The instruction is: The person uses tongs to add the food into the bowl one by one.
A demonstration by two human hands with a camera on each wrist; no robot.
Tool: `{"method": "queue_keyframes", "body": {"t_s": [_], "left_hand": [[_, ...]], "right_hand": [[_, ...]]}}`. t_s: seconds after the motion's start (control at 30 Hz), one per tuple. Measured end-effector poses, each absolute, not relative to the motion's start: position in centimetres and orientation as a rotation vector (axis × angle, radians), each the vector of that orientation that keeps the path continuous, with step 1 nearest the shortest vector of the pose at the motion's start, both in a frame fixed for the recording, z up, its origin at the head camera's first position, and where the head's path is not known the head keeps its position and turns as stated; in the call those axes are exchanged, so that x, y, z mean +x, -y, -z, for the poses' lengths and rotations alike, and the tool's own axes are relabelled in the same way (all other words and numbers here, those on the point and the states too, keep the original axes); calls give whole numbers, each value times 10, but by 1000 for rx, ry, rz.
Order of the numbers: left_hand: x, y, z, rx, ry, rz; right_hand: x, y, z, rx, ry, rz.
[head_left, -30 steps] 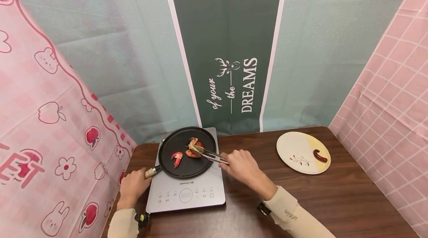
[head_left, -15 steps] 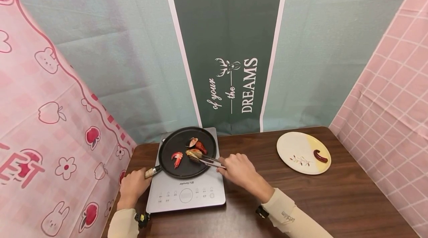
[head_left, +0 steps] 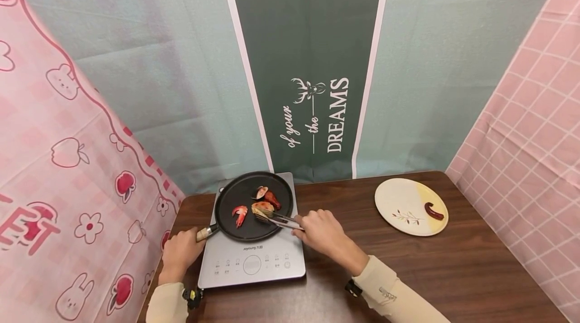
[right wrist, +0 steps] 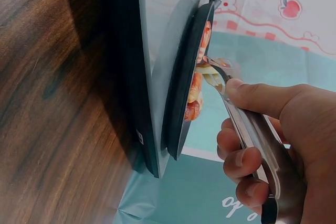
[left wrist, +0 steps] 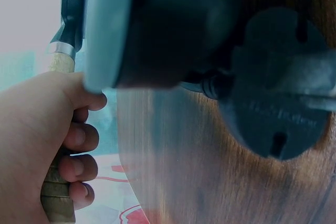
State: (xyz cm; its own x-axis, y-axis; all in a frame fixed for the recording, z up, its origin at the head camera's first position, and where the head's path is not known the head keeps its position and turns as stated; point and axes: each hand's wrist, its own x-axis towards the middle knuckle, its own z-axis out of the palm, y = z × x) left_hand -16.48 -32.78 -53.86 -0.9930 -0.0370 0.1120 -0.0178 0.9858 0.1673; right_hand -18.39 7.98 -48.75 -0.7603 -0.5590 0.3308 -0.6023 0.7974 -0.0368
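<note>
My left hand (head_left: 183,249) grips the wooden handle (left wrist: 58,187) of a flat black frying pan (head_left: 240,189); in the left wrist view its fingers curl round the handle. In my right hand (head_left: 322,231) are metal tongs (right wrist: 254,135), thumb on one side and fingers on the other. The tongs' tips are at a yellow-orange piece of food (head_left: 263,207) in the pan; whether they pinch it I cannot tell. Behind that piece lie a reddish-brown drumstick (head_left: 273,200) and a shell-like piece (head_left: 260,192). A red shrimp (head_left: 240,215) lies to the left.
Beneath the pan is a silver induction cooker (head_left: 251,275) with a touch panel. A white and yellow plate (head_left: 394,197) holding a curved brown sausage (head_left: 434,211) stands at right on the wooden table (head_left: 453,272). Fabric hangings surround the table at the back and sides.
The tongs have come down and nearer to the person, from over the drumstick to the front of the yellow-orange piece. The drumstick now shows. My left hand and the pan have stayed put.
</note>
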Motion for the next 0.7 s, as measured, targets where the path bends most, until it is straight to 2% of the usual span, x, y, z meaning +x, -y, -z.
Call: {"method": "queue_keyframes", "body": {"t_s": [0.7], "left_hand": [[-166,329,539,32,3016,251]], "right_hand": [[-183,-77,492,889,2704,-235]]}}
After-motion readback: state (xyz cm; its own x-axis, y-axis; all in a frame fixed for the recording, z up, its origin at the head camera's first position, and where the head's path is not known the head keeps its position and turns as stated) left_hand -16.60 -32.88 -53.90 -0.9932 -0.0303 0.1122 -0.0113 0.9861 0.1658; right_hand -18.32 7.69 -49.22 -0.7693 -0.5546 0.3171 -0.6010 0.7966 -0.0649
